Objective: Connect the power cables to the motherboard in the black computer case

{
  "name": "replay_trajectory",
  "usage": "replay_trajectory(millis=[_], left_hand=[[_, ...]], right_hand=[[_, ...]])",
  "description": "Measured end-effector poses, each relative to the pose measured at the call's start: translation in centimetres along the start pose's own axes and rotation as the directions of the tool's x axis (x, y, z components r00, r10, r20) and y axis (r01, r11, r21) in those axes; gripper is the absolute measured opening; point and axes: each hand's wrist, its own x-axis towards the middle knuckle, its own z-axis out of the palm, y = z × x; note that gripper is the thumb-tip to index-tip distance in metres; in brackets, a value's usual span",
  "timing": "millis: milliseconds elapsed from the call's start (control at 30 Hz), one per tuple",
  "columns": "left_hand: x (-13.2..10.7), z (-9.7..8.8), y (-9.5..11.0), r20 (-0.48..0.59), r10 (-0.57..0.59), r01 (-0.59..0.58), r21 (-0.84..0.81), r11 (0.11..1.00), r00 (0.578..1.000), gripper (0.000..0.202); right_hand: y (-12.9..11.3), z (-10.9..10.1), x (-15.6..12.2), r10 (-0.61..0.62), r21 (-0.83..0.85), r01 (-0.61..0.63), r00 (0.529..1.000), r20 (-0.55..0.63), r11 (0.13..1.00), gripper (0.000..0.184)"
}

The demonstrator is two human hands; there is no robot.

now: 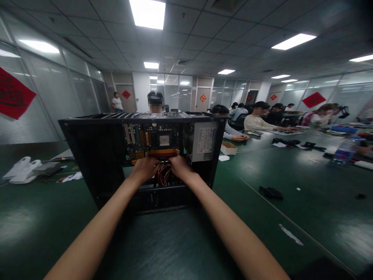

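A black computer case (96, 155) stands on the green table with its side off, facing me. Inside it are a motherboard (140, 140) with a square metal-topped processor socket (164, 140), and a power supply (204, 142) with a white label at the right. My left hand (145, 169) reaches to the board's lower edge, fingers curled, by the orange and red slots (163, 153). Close by on the right, my right hand (180, 167) bends inward at the same edge. A bundle of red, yellow and black cables (164, 175) hangs between them. Whatever my fingertips hold is hidden.
White plastic bags (25, 169) and a grey box (48, 168) lie at the left. On the right are a small open carton (229, 148), a black cloth-like item (271, 192), a white strip (290, 234) and a water bottle (346, 149). Several people sit around the table.
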Motion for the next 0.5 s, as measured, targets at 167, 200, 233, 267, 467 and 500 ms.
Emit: replay_trajectory(millis=[167, 200, 233, 267, 467, 500], left_hand=[[-0.08, -0.23, 0.18, 0.021, -0.013, 0.014, -0.020, 1.000, 1.000, 0.035], [-0.12, -0.23, 0.17, 0.024, -0.013, 0.014, -0.023, 1.000, 1.000, 0.035], [-0.16, -0.21, 0.15, 0.026, -0.011, 0.011, -0.025, 1.000, 1.000, 0.035], [-0.20, -0.17, 0.12, 0.027, -0.005, 0.006, -0.027, 1.000, 1.000, 0.035], [-0.42, -0.10, -0.08, 0.034, 0.023, -0.021, -0.047, 0.999, 0.999, 0.034], [-0.45, -0.08, -0.14, 0.036, 0.012, -0.010, -0.065, 0.998, 0.999, 0.033]], right_hand=[[-0.36, -0.14, 0.09, 0.035, -0.019, -0.035, 0.999, 0.005, 0.999, 0.034], [-0.39, -0.13, 0.09, 0.042, -0.021, -0.042, 0.999, 0.006, 0.999, 0.034], [-0.41, -0.12, 0.10, 0.047, -0.023, -0.047, 0.999, 0.006, 0.999, 0.035], [-0.43, -0.11, 0.09, 0.051, -0.022, -0.051, 0.999, 0.006, 0.998, 0.035], [-0.56, -0.14, -0.02, 0.073, -0.019, -0.073, 0.997, 0.007, 0.997, 0.033], [-0.58, -0.17, -0.03, 0.074, -0.017, -0.074, 0.997, 0.006, 0.997, 0.032]])
